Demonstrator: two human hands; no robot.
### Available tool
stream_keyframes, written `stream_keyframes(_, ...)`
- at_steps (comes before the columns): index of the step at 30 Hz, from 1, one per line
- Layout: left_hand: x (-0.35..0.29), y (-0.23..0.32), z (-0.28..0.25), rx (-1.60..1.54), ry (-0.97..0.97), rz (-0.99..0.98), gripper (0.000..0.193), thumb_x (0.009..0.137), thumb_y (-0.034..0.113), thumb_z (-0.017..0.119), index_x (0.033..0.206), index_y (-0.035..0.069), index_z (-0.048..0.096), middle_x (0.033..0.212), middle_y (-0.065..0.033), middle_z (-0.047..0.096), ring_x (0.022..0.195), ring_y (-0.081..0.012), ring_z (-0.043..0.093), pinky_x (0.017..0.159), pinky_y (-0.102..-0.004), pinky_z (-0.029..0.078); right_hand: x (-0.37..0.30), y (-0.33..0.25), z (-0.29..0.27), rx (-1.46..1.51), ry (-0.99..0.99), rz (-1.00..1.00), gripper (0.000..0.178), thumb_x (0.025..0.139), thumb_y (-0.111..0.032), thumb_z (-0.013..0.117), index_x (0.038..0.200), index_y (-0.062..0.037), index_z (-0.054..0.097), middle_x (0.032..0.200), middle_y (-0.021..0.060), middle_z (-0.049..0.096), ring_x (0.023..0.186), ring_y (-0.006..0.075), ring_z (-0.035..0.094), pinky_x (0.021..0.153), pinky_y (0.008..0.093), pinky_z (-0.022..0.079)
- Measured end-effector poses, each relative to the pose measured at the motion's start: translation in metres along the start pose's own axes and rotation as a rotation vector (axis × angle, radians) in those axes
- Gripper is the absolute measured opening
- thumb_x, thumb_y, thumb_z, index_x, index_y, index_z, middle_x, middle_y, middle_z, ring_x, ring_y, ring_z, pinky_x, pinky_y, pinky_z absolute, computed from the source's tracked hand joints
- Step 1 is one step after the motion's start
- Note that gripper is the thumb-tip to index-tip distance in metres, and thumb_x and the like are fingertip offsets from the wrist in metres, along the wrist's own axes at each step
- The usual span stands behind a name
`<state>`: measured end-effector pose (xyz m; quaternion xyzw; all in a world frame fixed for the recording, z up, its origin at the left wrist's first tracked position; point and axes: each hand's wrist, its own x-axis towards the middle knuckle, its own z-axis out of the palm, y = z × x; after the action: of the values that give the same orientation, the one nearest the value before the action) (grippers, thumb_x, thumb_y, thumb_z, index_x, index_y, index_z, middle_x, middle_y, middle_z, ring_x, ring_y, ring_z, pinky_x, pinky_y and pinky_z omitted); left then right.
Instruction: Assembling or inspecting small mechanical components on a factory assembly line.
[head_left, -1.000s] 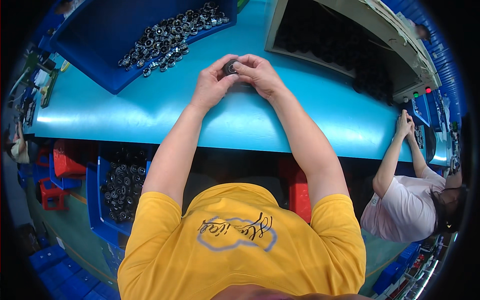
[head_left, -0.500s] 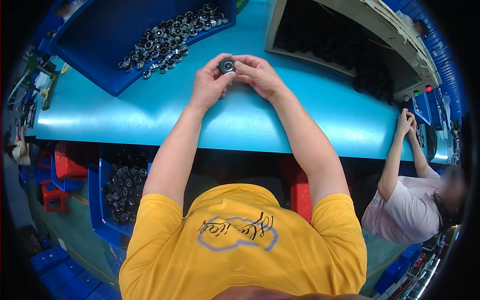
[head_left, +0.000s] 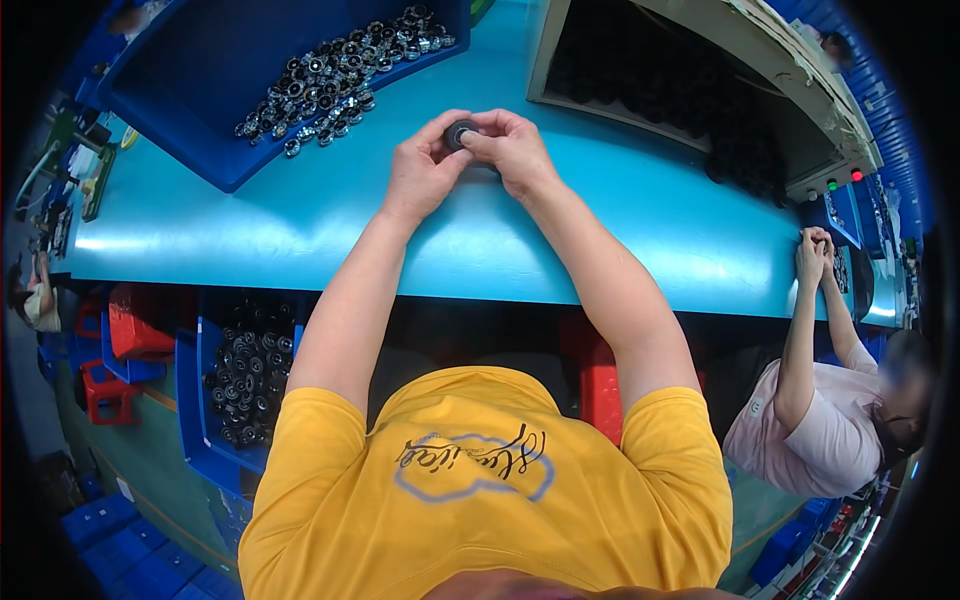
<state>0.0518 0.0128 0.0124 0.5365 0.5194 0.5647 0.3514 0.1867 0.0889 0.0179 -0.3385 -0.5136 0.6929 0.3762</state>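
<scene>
Between my two hands, above the blue-green tabletop, is a small round black part [head_left: 456,131], like a little wheel or knob. My left hand [head_left: 420,168] is closed round its left side, thumb toward the near edge. My right hand [head_left: 512,150] grips the right side, with the thumb pressed on the middle of its face. Fingers and thumbs cover much of the part. Ahead and to the left, a blue bin [head_left: 190,120] tilts on the table and holds many shiny metal-and-black round pieces [head_left: 325,85].
A pale box-shaped machine [head_left: 840,120] with a dark opening stands at the right; black round parts [head_left: 745,165] pile at it. Below the table on the left, a blue crate [head_left: 190,400] holds black wheels. Red stools [head_left: 105,390] stand nearby. A co-worker [head_left: 825,410] sits at right.
My right thumb has moved from the part's edge onto the middle of its face, and the part has tilted a little. The co-worker's hands have shifted slightly nearer.
</scene>
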Motion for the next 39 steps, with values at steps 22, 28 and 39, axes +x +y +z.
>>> stream_keyframes(22, -0.001, -0.002, 0.0, 0.022, 0.049, -0.014, 0.037, 0.088, 0.012, 0.072, 0.12, 0.0, 0.06, 0.098, -0.0059, 0.069, 0.083, -0.0114, 0.064, 0.068, -0.0247, 0.052, -0.003, -0.009, -0.015, 0.054, -0.174, 0.037, 0.033, 0.094, -0.022, 0.068, 0.118, 0.0, 0.064, 0.109, 0.0102, 0.067, 0.096, 0.0176, 0.067, 0.084, 0.0322, 0.057)
stream_keyframes(28, -0.005, 0.006, -0.007, -0.054, 0.108, -0.054, 0.032, 0.094, 0.014, 0.067, 0.122, 0.001, 0.059, 0.087, -0.0031, 0.065, 0.067, -0.0076, 0.056, 0.054, -0.0214, 0.045, -0.003, -0.014, -0.015, -0.142, -0.086, -0.089, 0.025, 0.092, -0.022, 0.069, 0.107, -0.0018, 0.069, 0.091, 0.0048, 0.069, 0.075, 0.0124, 0.066, 0.067, 0.0269, 0.056)
stream_keyframes(39, -0.254, 0.014, -0.259, 0.999, 0.457, -0.337, 0.043, 0.087, 0.017, 0.072, 0.125, 0.003, 0.058, 0.094, -0.0119, 0.066, 0.083, -0.0228, 0.062, 0.071, -0.0313, 0.049, -0.003, -0.112, -0.136, -0.88, 0.815, -0.489, 0.03, 0.076, -0.033, 0.071, 0.089, -0.0067, 0.076, 0.085, 0.0134, 0.073, 0.084, 0.0325, 0.071, 0.079, 0.0424, 0.056)
